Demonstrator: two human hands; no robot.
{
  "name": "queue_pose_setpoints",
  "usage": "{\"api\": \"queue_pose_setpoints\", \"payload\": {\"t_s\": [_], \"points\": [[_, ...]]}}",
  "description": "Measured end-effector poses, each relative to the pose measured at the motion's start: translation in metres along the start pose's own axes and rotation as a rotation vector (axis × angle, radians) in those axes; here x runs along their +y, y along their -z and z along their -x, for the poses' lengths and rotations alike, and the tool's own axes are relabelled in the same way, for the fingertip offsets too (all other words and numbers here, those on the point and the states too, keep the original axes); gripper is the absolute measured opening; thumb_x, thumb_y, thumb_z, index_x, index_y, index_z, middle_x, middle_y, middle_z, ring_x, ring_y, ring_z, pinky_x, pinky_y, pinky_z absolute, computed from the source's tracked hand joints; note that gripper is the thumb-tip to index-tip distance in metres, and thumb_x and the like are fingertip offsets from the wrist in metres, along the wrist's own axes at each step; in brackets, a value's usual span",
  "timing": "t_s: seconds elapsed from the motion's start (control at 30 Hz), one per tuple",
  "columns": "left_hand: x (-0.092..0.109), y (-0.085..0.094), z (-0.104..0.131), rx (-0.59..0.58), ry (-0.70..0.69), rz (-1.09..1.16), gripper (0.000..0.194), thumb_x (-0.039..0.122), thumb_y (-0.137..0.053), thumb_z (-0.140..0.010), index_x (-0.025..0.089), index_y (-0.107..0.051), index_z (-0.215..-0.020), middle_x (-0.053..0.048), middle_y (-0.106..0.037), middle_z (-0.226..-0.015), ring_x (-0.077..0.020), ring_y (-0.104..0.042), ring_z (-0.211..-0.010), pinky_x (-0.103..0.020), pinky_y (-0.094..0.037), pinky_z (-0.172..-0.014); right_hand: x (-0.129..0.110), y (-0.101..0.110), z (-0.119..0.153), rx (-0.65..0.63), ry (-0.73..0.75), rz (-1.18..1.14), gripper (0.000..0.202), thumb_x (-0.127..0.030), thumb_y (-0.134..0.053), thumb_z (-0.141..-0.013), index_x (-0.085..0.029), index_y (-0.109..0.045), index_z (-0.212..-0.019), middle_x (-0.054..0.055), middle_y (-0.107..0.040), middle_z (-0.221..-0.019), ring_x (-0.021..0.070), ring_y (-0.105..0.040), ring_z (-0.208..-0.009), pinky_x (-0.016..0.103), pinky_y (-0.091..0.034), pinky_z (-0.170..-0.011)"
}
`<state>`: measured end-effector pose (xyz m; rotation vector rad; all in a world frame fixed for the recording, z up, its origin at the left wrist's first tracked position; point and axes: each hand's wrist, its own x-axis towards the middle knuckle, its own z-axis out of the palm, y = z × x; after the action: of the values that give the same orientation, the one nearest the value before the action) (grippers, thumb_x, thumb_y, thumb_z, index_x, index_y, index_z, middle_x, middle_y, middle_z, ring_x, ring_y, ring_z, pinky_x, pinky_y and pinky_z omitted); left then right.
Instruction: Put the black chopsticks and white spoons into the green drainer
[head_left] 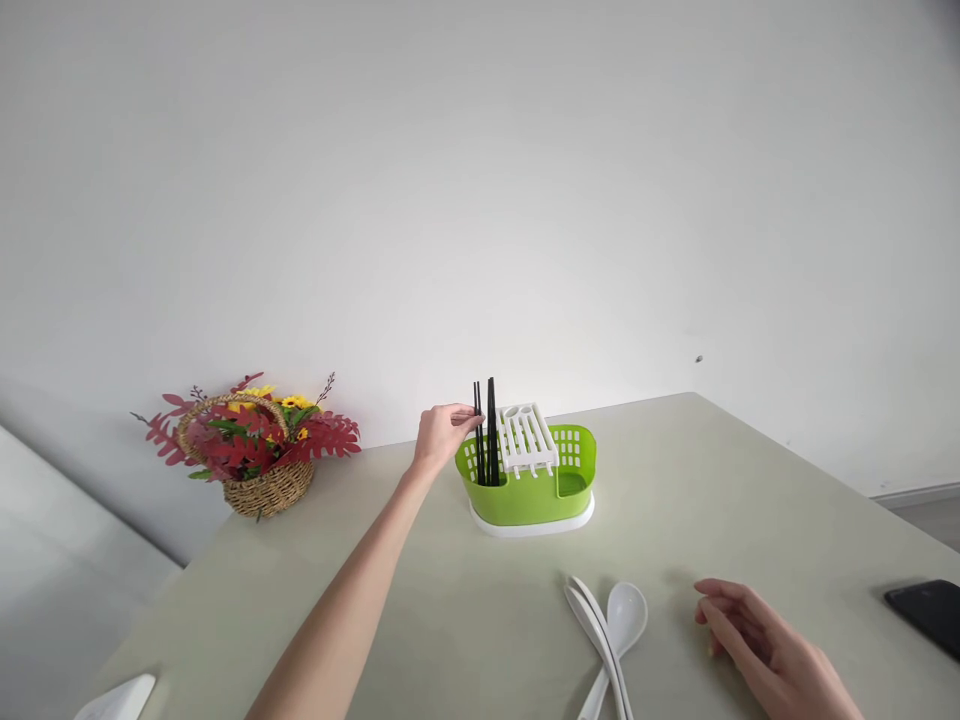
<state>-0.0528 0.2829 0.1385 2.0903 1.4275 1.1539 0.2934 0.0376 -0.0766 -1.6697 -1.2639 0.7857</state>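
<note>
At the left end of a green utensil basket (536, 508), my left hand (446, 435) pinches a pair of black chopsticks (479, 440) near their upper part. The chopsticks stand upright with their lower ends inside the basket. Just right of them, more black chopsticks (492, 430) stand in the same end. A white slotted rack (529, 440) spans the basket's middle. My right hand (761, 645) is low on the right above the table, fingers loosely curled with nothing in them. Nearest to it, several white spoons (626, 610) lie crossed on the table.
A wicker basket (270, 490) of red and yellow artificial flowers stands at the back left. A black phone (930, 610) lies at the right edge. Part of a white object (120, 700) shows at the lower left. The table (675, 480) meets a pale wall behind.
</note>
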Motion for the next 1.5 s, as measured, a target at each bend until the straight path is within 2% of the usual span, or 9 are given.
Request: {"api": "queue_pose_setpoints", "payload": {"t_s": [0.23, 0.47, 0.53, 0.6, 0.67, 0.77, 0.83, 1.07, 1.5], "points": [[-0.002, 0.005, 0.028, 0.123, 0.009, -0.015, 0.034, 0.050, -0.067, -0.089, 0.021, -0.073, -0.104, -0.009, -0.077, -0.109, -0.0207, -0.073, -0.086, -0.032, -0.058, -0.075, 0.001, -0.001, 0.001, -0.009, -0.014, 0.037, 0.042, -0.063, -0.051, -0.091, -0.029, -0.058, -0.114, 0.002, -0.076, -0.095, 0.0179, -0.073, -0.076, 0.026, -0.057, -0.075], [-0.009, 0.006, 0.095, 0.618, 0.160, 0.138, 0.042, 0.060, -0.056, -0.093, 0.019, -0.061, -0.104, -0.010, -0.070, -0.104, -0.0200, -0.067, -0.091, -0.030, -0.053, -0.079, -0.006, 0.001, 0.004, -0.008, 0.021, 0.085, 0.039, -0.061, -0.049, -0.092, -0.030, -0.059, -0.112, 0.002, -0.076, -0.094, 0.0187, -0.073, -0.076, 0.027, -0.056, -0.072], [-0.006, -0.001, 0.121, 0.656, 0.242, 0.174, 0.044, 0.063, -0.052, -0.094, 0.021, -0.059, -0.102, -0.007, -0.069, -0.095, -0.0199, -0.067, -0.086, -0.029, -0.052, -0.075, -0.009, 0.001, 0.005, -0.011, 0.021, 0.099, 0.038, -0.061, -0.049, -0.092, -0.030, -0.059, -0.112, 0.002, -0.076, -0.093, 0.0187, -0.073, -0.076, 0.027, -0.056, -0.071], [0.001, -0.013, 0.148, 0.514, 0.284, 0.188, 0.044, 0.065, -0.049, -0.095, 0.022, -0.060, -0.098, -0.002, -0.066, -0.080, -0.0183, -0.064, -0.072, -0.027, -0.048, -0.065, -0.013, 0.002, 0.006, -0.015, 0.019, 0.100, 0.037, -0.060, -0.049, -0.092, -0.030, -0.059, -0.111, 0.001, -0.076, -0.092, 0.0186, -0.073, -0.076, 0.027, -0.055, -0.072], [0.012, -0.027, 0.172, 0.229, 0.262, 0.195, 0.045, 0.065, -0.049, -0.095, 0.022, -0.063, -0.092, 0.001, -0.063, -0.069, -0.0167, -0.059, -0.062, -0.026, -0.044, -0.059, -0.018, 0.002, 0.007, -0.015, 0.013, 0.098, 0.037, -0.060, -0.049, -0.091, -0.030, -0.059, -0.111, 0.000, -0.076, -0.092, 0.0184, -0.072, -0.076, 0.028, -0.055, -0.074], [0.029, -0.047, 0.197, -0.169, 0.163, 0.187, 0.043, 0.062, -0.053, -0.095, 0.022, -0.066, -0.089, -0.002, -0.068, -0.074, -0.0169, -0.061, -0.064, -0.026, -0.044, -0.059, -0.024, 0.003, 0.009, -0.001, 0.014, 0.098, 0.037, -0.059, -0.050, -0.090, -0.029, -0.060, -0.110, 0.000, -0.076, -0.090, 0.0184, -0.072, -0.076, 0.028, -0.055, -0.075], [0.038, -0.059, 0.208, -0.309, 0.134, 0.144, 0.041, 0.061, -0.052, -0.095, 0.022, -0.066, -0.092, -0.003, -0.071, -0.081, -0.0175, -0.062, -0.066, -0.027, -0.046, -0.061, -0.028, 0.004, 0.010, 0.006, 0.020, 0.097, 0.036, -0.057, -0.051, -0.089, -0.029, -0.061, -0.108, -0.001, -0.076, -0.089, 0.0183, -0.072, -0.076, 0.028, -0.054, -0.074], [0.053, -0.085, 0.219, -0.416, 0.205, -0.076, 0.045, 0.062, -0.055, -0.091, 0.021, -0.057, -0.110, -0.006, -0.070, -0.089, -0.0246, -0.066, -0.082, -0.036, -0.048, -0.073, -0.029, 0.005, 0.010, -0.001, 0.040, 0.082, 0.034, -0.056, -0.051, -0.090, -0.028, -0.062, -0.107, -0.001, -0.076, -0.086, 0.0186, -0.072, -0.075, 0.028, -0.054, -0.073], [0.059, -0.085, 0.216, -0.444, 0.230, -0.118, 0.040, 0.058, -0.061, -0.086, 0.020, -0.061, -0.098, -0.008, -0.071, -0.100, -0.0245, -0.066, -0.091, -0.034, -0.049, -0.075, -0.029, 0.005, 0.010, -0.021, 0.006, 0.076, 0.033, -0.056, -0.050, -0.090, -0.030, -0.060, -0.108, -0.001, -0.075, -0.088, 0.0185, -0.071, -0.077, 0.028, -0.053, -0.075]]}}
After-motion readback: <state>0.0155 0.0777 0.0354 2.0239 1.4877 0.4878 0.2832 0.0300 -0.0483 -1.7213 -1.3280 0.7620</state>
